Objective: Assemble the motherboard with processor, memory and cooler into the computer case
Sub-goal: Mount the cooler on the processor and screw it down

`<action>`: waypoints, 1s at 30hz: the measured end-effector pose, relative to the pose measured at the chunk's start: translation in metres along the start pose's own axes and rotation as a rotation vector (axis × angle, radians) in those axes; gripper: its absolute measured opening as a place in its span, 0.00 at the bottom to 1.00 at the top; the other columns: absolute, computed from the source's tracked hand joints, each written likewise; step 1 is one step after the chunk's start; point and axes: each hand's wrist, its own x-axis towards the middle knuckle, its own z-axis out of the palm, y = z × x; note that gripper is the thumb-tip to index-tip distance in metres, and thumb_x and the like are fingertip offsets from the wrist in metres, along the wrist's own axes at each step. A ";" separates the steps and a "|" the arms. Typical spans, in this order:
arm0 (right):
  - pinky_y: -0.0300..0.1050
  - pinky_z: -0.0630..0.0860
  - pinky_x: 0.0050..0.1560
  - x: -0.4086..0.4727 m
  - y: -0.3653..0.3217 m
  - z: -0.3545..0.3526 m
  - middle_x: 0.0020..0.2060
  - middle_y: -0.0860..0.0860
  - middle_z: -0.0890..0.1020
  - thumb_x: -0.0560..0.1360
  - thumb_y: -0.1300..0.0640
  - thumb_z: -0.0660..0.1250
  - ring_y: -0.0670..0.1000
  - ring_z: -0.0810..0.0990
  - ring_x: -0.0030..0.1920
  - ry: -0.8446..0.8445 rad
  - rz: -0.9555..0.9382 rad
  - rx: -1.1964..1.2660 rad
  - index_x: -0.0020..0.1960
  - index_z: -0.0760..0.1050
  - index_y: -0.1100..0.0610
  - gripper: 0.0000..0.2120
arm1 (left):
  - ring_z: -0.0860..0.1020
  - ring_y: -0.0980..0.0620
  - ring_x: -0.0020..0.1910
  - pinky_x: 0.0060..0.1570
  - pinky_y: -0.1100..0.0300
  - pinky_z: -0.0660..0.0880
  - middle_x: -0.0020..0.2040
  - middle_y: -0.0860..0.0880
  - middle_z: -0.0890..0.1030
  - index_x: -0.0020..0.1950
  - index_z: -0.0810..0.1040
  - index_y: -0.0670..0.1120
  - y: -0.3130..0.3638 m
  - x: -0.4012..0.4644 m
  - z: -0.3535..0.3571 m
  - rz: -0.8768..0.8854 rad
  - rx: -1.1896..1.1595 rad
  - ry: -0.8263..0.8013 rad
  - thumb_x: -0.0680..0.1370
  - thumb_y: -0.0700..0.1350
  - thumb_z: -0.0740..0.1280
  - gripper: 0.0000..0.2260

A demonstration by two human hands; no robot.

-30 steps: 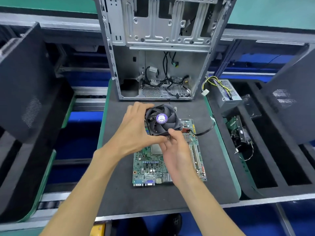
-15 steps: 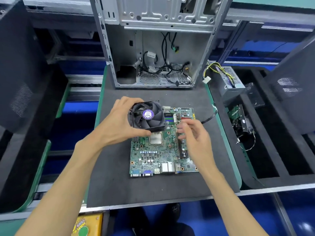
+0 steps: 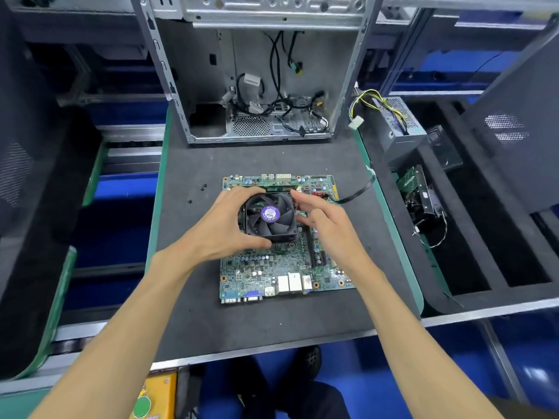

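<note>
A green motherboard (image 3: 272, 267) lies flat on the grey foam mat (image 3: 193, 237). On it sits the black cooler (image 3: 270, 214), a fan with a purple round label, over the spot where the processor was. My left hand (image 3: 225, 225) grips the cooler's left side, thumb at its near edge and fingers over its far edge. My right hand (image 3: 325, 220) reaches in from the right with fingers spread, fingertips touching the cooler's right side. The open metal computer case (image 3: 260, 71) stands upright behind the board, loose cables inside it.
Three small black screws (image 3: 201, 189) lie on the mat left of the board. A black cable (image 3: 358, 192) runs off the board's right. A power supply (image 3: 399, 128) with yellow wires and other parts sit in the black foam tray (image 3: 453, 291) at right. Dark side panels flank the mat.
The cooler has come down from above the board's far left corner onto the processor area. My right hand left the board's right part and moved to the cooler's side.
</note>
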 end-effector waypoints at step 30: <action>0.36 0.78 0.58 -0.003 0.001 -0.002 0.64 0.53 0.79 0.80 0.72 0.51 0.40 0.76 0.63 -0.008 -0.015 0.166 0.68 0.76 0.61 0.24 | 0.68 0.50 0.66 0.68 0.54 0.66 0.64 0.52 0.70 0.76 0.65 0.51 0.001 0.009 -0.007 -0.034 0.167 -0.084 0.63 0.52 0.82 0.46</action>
